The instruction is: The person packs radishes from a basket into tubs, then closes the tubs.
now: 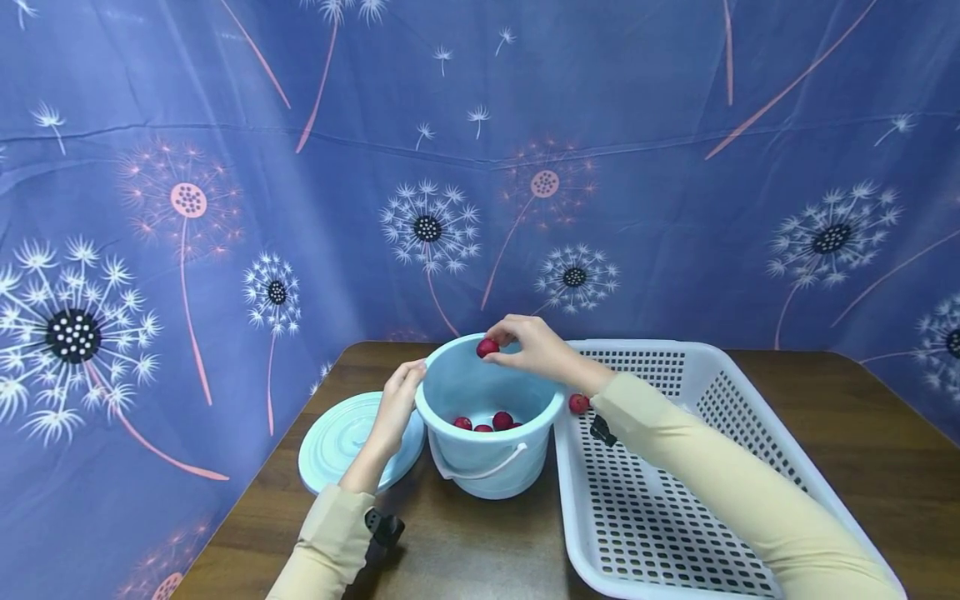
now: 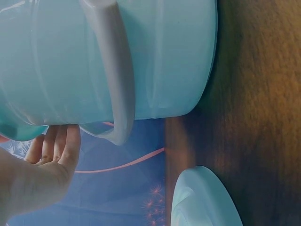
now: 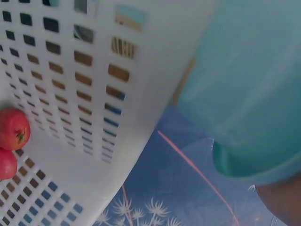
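A light blue bucket (image 1: 480, 462) stands on the table with several small red fruits (image 1: 502, 420) at its bottom. My left hand (image 1: 397, 404) holds its left rim; in the left wrist view the fingers (image 2: 60, 143) lie against the outer wall. Over the bucket's opening, my right hand (image 1: 534, 346) pinches one small red fruit (image 1: 487, 347) between thumb and fingertips. To the right, a white plastic basket (image 1: 567, 517) has red fruit (image 1: 578, 403) by its left wall, below my right forearm. The right wrist view shows two apple-like red fruits (image 3: 14, 128) there.
A round light blue lid (image 1: 333, 442) lies on the brown wooden table (image 1: 480, 542) left of the bucket. The bucket's pale handle (image 1: 487, 472) hangs down at the front. Behind the table hangs a blue dandelion-print cloth (image 1: 637, 208).
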`<state>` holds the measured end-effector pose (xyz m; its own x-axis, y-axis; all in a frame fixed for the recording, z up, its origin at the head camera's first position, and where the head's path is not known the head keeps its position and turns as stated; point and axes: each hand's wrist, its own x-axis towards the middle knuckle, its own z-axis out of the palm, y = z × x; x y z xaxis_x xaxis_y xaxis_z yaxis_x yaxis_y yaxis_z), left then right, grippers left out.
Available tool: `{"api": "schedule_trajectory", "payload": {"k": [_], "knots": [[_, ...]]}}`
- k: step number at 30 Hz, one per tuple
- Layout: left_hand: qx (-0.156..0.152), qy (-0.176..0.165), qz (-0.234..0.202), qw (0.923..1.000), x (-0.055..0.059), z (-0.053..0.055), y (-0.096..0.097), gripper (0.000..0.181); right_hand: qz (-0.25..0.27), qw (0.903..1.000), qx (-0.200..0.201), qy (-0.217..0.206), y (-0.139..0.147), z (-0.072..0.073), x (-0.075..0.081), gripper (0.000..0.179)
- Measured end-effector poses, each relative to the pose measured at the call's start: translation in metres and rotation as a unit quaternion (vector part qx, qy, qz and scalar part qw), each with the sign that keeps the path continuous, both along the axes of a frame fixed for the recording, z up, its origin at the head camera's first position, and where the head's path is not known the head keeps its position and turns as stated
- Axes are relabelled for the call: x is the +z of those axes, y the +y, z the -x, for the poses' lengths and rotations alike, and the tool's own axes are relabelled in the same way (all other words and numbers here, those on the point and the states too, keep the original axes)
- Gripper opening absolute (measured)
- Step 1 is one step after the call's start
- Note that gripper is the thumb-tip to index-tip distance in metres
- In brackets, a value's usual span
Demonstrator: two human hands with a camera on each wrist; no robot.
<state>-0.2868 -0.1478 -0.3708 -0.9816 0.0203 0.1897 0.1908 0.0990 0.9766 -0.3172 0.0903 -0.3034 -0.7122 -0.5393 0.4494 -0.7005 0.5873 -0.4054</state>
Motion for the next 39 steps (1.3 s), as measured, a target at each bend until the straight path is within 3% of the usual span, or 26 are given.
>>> {"api": "schedule_trajectory", "payload": {"k": [14,24,39], "knots": [[0.008,0.002,0.001,1.0000,-0.002,0.002,0.002,0.041,-0.015,0.9998,0.007,-0.007,-0.013,0.001,-0.008,0.028],[0.011,0.000,-0.005,0.9999,-0.003,0.002,0.001,0.039,-0.058,0.9981,0.015,-0.015,-0.016,0.001,-0.009,0.029],[0.015,0.000,-0.002,0.9999,-0.002,0.001,0.002,0.039,-0.025,0.9985,0.042,-0.024,-0.013,-0.001,-0.009,0.024]]}}
